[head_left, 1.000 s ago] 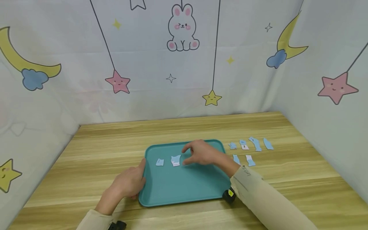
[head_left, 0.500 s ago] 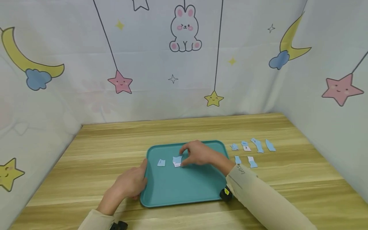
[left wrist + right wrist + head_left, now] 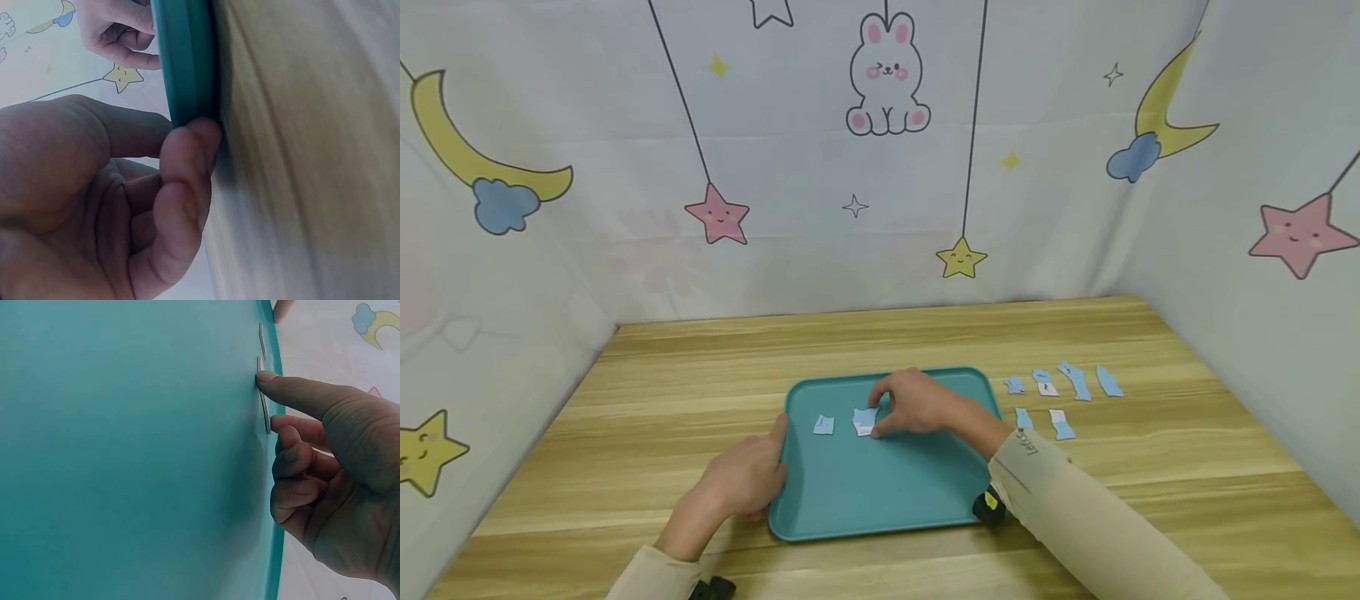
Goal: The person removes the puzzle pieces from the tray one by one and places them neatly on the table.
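Two pale blue cutouts are sitting in the far half of this teal tray (image 3: 887,492), left of centre: a small piece (image 3: 823,426) on the left, and a bigger blue-and-white piece (image 3: 862,421) just to its right with a bit of bare tray between them. The right hand (image 3: 917,402) has that bigger one pinched, thumb on its near side and index finger on its far side, other fingers curled in. Meanwhile the left hand (image 3: 743,477) is gripping the tray's left rim, fingers bent at the edge. Six more cutouts (image 3: 1078,383) are lying on the wood-grain table (image 3: 647,400) right of the tray, four in a far row, two nearer. White backdrop (image 3: 797,275) on the far side, bunny and stars all over it.
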### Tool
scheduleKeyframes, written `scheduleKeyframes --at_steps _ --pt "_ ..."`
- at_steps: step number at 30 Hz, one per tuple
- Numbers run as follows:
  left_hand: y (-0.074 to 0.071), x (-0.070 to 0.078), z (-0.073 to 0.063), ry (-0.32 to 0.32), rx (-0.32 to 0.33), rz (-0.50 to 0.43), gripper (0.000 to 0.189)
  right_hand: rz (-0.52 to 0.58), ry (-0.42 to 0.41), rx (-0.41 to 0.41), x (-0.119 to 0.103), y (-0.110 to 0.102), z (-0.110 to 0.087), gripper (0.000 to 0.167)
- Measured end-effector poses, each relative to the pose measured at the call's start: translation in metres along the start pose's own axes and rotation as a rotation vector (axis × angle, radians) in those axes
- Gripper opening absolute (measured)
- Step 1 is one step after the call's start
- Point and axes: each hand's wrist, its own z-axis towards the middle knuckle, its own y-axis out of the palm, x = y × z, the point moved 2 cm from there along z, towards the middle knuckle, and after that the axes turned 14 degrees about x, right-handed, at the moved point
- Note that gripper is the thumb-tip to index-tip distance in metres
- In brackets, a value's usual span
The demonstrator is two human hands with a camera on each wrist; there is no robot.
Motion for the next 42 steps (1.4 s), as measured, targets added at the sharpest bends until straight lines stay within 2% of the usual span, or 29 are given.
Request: scheduleKeyframes --at_steps 13,23,29,42 --pt "0.000 0.000 0.001 -0.013 -0.006 0.008 0.070 -0.012 -0.038 -0.023 -0.002 0.000 -0.001 0.035" --pt "0.001 0.000 0.001 -0.022 -0.012 0.016 0.070 0.061 -0.080 -0.037 0.005 -0.004 -0.005 0.037" --pt "0.001 0.000 0.000 -0.019 -0.006 0.014 0.070 0.104 -0.067 -0.034 0.009 -0.012 -0.013 0.037" --pt "0.001 0.001 -0.001 -0.017 -0.006 0.012 0.071 0.082 -0.053 -0.019 0.013 -0.027 -0.031 0.036"
